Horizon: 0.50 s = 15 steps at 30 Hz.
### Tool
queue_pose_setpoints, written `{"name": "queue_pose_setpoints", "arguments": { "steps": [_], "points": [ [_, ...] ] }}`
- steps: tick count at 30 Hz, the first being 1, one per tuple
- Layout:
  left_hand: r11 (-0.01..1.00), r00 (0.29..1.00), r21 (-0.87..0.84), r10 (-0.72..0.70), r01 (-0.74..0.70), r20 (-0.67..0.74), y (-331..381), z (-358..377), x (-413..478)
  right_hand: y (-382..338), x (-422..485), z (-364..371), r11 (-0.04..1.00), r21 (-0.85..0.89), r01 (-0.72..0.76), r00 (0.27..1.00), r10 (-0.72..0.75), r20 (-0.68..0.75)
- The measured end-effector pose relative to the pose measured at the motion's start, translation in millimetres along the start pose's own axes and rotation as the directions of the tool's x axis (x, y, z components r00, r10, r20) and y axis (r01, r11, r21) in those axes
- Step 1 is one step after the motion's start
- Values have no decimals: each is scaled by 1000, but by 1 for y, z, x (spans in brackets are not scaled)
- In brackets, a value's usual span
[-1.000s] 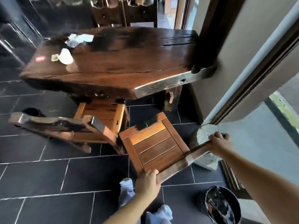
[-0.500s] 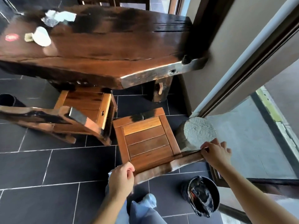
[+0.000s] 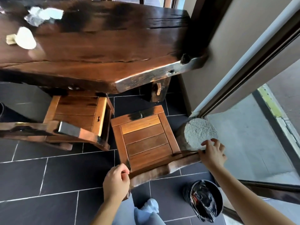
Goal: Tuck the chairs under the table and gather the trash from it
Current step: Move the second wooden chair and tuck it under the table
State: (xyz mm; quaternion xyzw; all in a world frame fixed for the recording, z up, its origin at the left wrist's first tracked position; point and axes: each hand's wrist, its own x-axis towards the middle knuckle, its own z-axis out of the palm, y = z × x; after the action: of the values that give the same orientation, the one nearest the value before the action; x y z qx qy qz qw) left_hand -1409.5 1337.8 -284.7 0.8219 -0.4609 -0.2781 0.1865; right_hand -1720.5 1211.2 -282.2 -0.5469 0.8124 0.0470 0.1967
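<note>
Dark-stained solid wood makes the chair (image 3: pixel 144 140) in the lower centre of the frame look heavy and stiff, so I judge it will slide more easily than it lifts. Its slatted seat stands just in front of the table (image 3: pixel 146 78) edge, not yet under it. The best place to hold is the thick top rail of the backrest, at its two ends. Your left hand (image 3: pixel 116 182) grasps the left end with curled fingers. Your right hand (image 3: pixel 211 153) only rests on the right end, its fingers spread and loose. Close beside that hand stands a round concrete block (image 3: pixel 200 133), so the chair leg may catch on it. To the left, the second chair (image 3: pixel 76 109) is partly under the table. In the upper left, crumpled paper (image 3: pixel 43 15) and a white lump (image 3: pixel 26 38) lie on the glossy tabletop; both look light. The tile floor (image 3: pixel 56 176) is dark and smooth. A lined bin (image 3: pixel 204 181) waits at the lower right, near the door frame (image 3: pixel 243 75).
</note>
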Motion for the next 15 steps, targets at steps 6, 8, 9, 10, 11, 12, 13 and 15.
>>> {"name": "queue_pose_setpoints", "arguments": {
  "steps": [6,8,9,10,11,12,13,15],
  "points": [
    [998,999,45,38,-39,24,13,-20,58,-42,34,-6,999,-44,-22,999,24,38],
    [997,998,68,45,-48,38,15,-29,79,-55,41,-6,997,-68,-19,999,21,35],
    [995,998,87,49,-52,44,16,-33,89,-62,44,-6,997,-79,-18,999,21,33],
    [993,997,108,50,-55,51,16,-38,99,-69,47,-5,996,-82,-16,999,19,30],
    [990,997,125,53,-59,52,18,-42,110,-76,52,-5,997,-78,-11,1000,13,28],
    [988,997,139,56,-63,50,19,-45,121,-83,56,-6,998,-70,-7,1000,9,27],
    [986,997,151,66,-72,45,19,-49,132,-90,61,-7,998,-62,-7,999,9,31],
    [981,994,165,99,-104,39,20,-55,155,-105,69,-8,999,-51,-19,999,21,31]
  ]
}}
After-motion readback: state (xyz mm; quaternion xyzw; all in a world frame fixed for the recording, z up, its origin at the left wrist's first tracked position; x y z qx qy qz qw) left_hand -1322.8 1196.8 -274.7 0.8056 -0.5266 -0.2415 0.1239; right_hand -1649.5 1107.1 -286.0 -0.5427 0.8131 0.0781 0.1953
